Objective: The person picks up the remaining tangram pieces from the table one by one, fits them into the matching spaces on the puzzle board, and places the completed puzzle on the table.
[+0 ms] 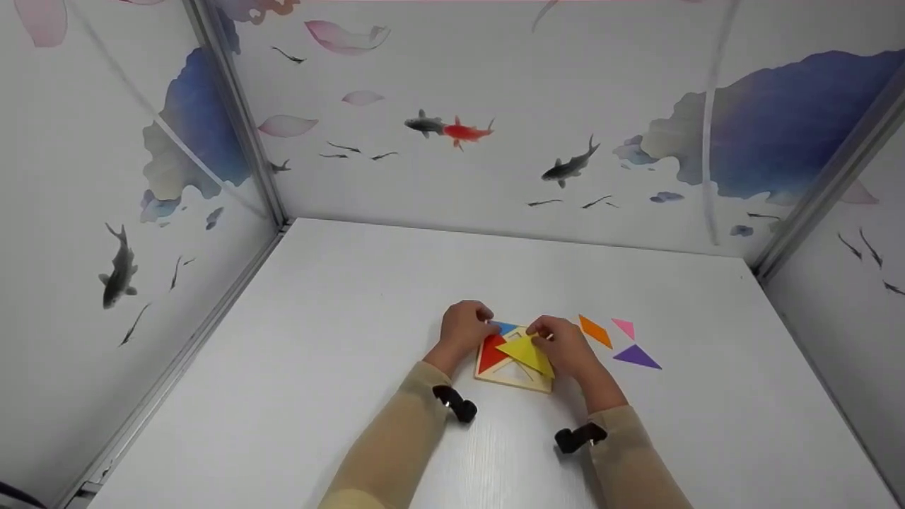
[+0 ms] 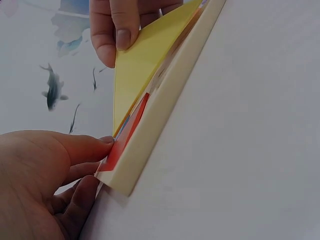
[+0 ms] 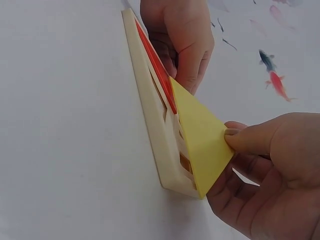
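A square wooden tangram tray [image 1: 510, 383] lies on the white table, with a red piece [image 1: 489, 358] and a blue piece [image 1: 505, 327] in its recesses. My left hand [image 1: 464, 329] grips the tray's far-left corner; in the left wrist view its thumb [image 2: 90, 149] is on top and its other fingers are curled at the side. With thumb and fingers, my right hand [image 1: 565, 348] pinches a large yellow triangle [image 3: 202, 142]. This triangle is tilted over the tray's right part, above bare recesses [image 3: 186, 162], and hides some of them.
Right of the tray, an orange parallelogram [image 1: 595, 332], a small pink triangle [image 1: 625, 327] and a purple triangle [image 1: 638, 357] lie loose on the table [image 1: 339, 339]. Printed panels [image 1: 488, 184] wall in the back and both sides.
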{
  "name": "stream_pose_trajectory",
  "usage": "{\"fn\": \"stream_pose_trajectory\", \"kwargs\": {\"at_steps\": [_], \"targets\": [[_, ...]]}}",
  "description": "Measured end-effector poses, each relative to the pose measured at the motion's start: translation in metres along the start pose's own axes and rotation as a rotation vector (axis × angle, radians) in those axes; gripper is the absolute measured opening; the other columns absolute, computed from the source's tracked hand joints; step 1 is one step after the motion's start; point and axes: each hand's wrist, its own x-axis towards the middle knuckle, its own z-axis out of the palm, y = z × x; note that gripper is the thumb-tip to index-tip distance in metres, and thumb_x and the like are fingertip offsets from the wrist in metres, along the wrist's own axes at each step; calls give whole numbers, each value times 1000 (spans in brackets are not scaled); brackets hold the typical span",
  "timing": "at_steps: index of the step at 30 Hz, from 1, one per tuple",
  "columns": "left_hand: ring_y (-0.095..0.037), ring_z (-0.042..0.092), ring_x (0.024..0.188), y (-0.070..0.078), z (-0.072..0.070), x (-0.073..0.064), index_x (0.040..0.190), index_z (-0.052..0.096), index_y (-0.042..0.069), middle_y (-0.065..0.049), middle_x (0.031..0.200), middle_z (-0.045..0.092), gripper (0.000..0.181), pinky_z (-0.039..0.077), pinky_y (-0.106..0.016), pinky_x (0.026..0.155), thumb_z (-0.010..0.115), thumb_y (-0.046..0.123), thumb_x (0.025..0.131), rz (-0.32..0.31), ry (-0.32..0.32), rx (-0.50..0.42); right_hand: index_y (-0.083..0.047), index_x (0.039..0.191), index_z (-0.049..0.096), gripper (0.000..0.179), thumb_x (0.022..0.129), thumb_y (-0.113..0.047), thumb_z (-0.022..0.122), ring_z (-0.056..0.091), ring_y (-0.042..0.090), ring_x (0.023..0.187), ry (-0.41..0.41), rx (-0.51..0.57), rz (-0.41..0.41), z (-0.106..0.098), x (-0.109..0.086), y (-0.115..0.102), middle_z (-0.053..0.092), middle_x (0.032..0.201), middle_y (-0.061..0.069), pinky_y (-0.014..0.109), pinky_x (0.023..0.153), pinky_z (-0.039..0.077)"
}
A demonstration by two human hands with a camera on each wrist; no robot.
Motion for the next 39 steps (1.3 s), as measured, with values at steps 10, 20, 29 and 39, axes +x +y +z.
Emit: {"fn": "stream_pose_trajectory", "kwargs": {"at_steps": [10,20,29,39], "targets": [[-16,61,91,2,-1,0,106,78,18,4,96,70,20,56,-33,90,84,30,91,11,-8,6,-14,115,71,15,106,-7,63,58,26,106,-17,-3,13,2,-1,-3,66,115,9,41,99,55],[-15,61,89,2,-1,0,104,79,17,4,95,72,19,56,-34,90,86,29,90,32,16,31,-13,111,72,12,105,-6,63,58,24,100,-17,4,-79,4,2,3,67,110,7,36,93,53],[-16,61,90,3,-1,-2,104,79,18,4,94,71,20,56,-33,91,86,30,90,4,11,14,-14,113,72,14,105,-7,64,58,24,100,-45,13,-66,4,1,2,67,110,7,34,92,54],[-16,62,90,3,-2,-2,105,79,17,3,95,71,19,56,-34,91,85,29,91,8,9,25,-14,113,73,15,105,-6,63,58,24,99,-64,13,-89,3,0,-1,67,111,7,32,90,54]]}}
